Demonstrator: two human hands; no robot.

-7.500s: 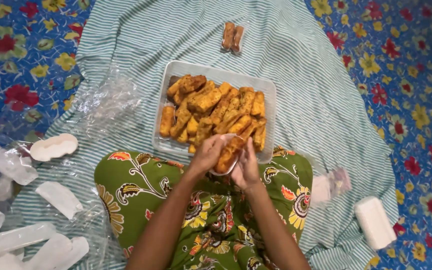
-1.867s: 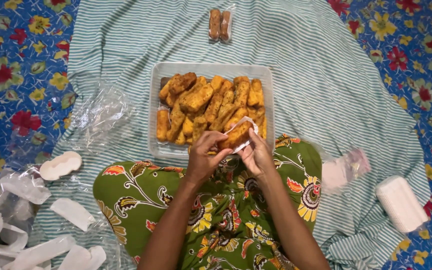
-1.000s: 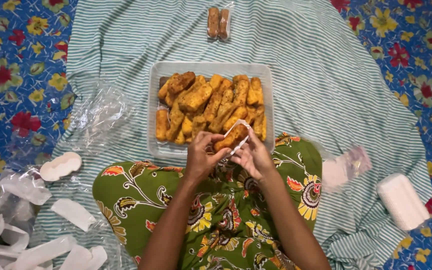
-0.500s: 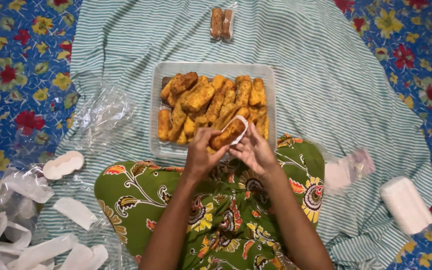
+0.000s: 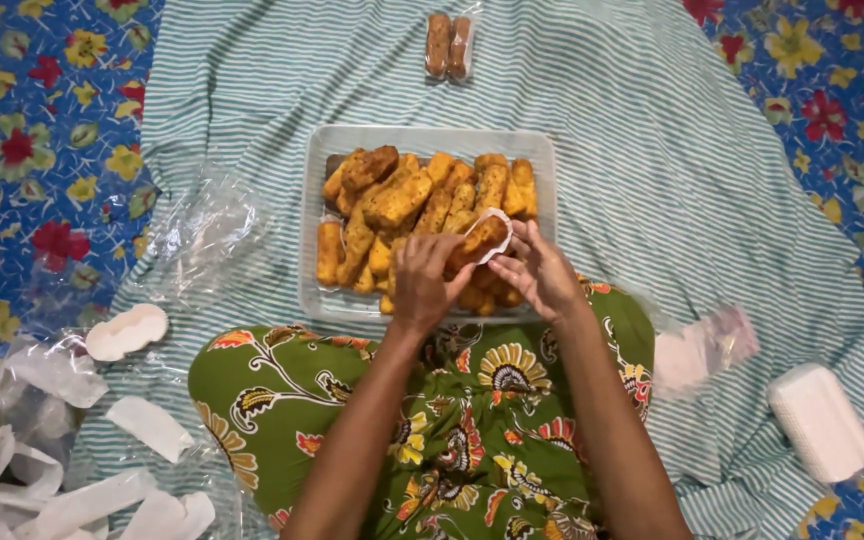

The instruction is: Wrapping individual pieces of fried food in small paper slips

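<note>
A clear rectangular tray lies on the striped cloth in front of my lap, heaped with several golden fried sticks. Above its near right part, both my hands work on one fried stick that sits in a small white paper wrapper. My left hand pinches the stick's near end. My right hand holds the wrapper's edge with its fingertips. Two wrapped sticks in a clear packet lie beyond the tray.
A crumpled clear plastic bag lies left of the tray. Several white paper wrappers are scattered at the lower left. A small clear packet and a white block of stacked wrappers lie at the right, on a green-striped cloth over a blue flowered mat.
My hands lifted the stick from my lap to above the tray's near right part, and the white wrapper now sits around its far end.
</note>
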